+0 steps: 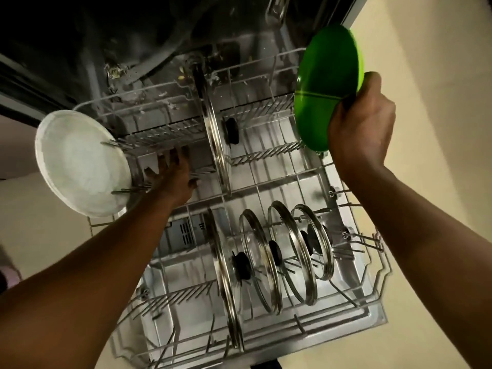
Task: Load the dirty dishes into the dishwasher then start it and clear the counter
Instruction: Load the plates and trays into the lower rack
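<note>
Two hands work over the pulled-out grey wire dishwasher rack [266, 182]. At 2 o'clock the right hand [362, 129] grasps a round green plastic plate [327, 86] on edge above the rack's corner. At 9 o'clock the left hand [173, 174], fingers straight, reaches among the tines beside an upright round white plate [80, 166]. Four steel-rimmed glass lids [271, 259] stand at 6 o'clock.

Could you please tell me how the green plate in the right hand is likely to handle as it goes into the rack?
The green plate looks like glossy plastic, so probably stiff, light and unlikely to shatter. Its shine suggests it could slip, though the right hand grips its rim firmly. Being round, it may roll between prongs.
</note>
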Demonstrator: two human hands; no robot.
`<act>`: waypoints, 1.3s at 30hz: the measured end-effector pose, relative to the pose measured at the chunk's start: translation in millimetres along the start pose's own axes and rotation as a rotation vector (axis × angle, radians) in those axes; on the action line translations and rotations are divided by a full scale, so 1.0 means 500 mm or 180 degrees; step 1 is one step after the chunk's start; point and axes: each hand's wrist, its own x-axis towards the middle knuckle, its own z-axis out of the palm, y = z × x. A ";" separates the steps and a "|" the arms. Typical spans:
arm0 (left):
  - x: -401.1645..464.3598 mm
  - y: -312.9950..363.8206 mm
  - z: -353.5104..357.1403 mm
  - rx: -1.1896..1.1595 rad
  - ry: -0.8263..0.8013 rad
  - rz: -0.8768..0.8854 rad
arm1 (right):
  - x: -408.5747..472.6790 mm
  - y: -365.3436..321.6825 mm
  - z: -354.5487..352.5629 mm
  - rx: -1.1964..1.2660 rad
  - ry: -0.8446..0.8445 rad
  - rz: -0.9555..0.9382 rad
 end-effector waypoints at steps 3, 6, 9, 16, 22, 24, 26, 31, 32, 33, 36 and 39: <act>0.004 0.003 -0.005 -0.0005 -0.0022 -0.0018 | 0.004 -0.014 0.022 -0.0116 -0.0246 0.0062; 0.005 0.002 -0.004 0.0106 0.0053 -0.0037 | 0.011 -0.015 0.018 -0.0077 -0.0013 0.0080; 0.007 0.002 -0.001 0.0203 0.0065 -0.0032 | 0.022 0.008 -0.003 -0.0109 0.0353 -0.0008; 0.007 0.002 -0.002 0.0288 0.0069 -0.0030 | 0.042 0.025 0.035 -0.0529 -0.0180 -0.0280; 0.007 0.005 0.000 0.0329 0.0087 -0.0065 | 0.044 0.026 0.103 -0.0783 -0.0779 -0.0113; 0.007 0.006 0.000 0.0326 0.0083 -0.0085 | 0.038 0.031 0.105 -0.0734 -0.0750 -0.0051; 0.008 0.006 0.001 0.0316 0.0080 -0.0093 | 0.032 0.031 0.106 -0.0658 -0.0665 -0.0031; 0.011 0.004 0.002 0.0375 0.0126 -0.0042 | 0.028 0.038 0.117 -0.0693 -0.0530 -0.0063; 0.011 0.004 0.003 0.0373 0.0119 -0.0049 | 0.031 0.040 0.117 -0.0669 -0.0544 -0.0082; 0.012 0.003 0.004 0.0368 0.0111 -0.0054 | 0.034 0.041 0.117 -0.0646 -0.0570 -0.0094; 0.011 0.005 0.003 0.0374 0.0107 -0.0069 | 0.036 0.038 0.116 -0.0516 -0.0763 -0.0091; -0.013 0.008 -0.013 0.0342 0.0154 -0.0043 | 0.013 0.029 0.083 -0.0071 -0.0683 0.0001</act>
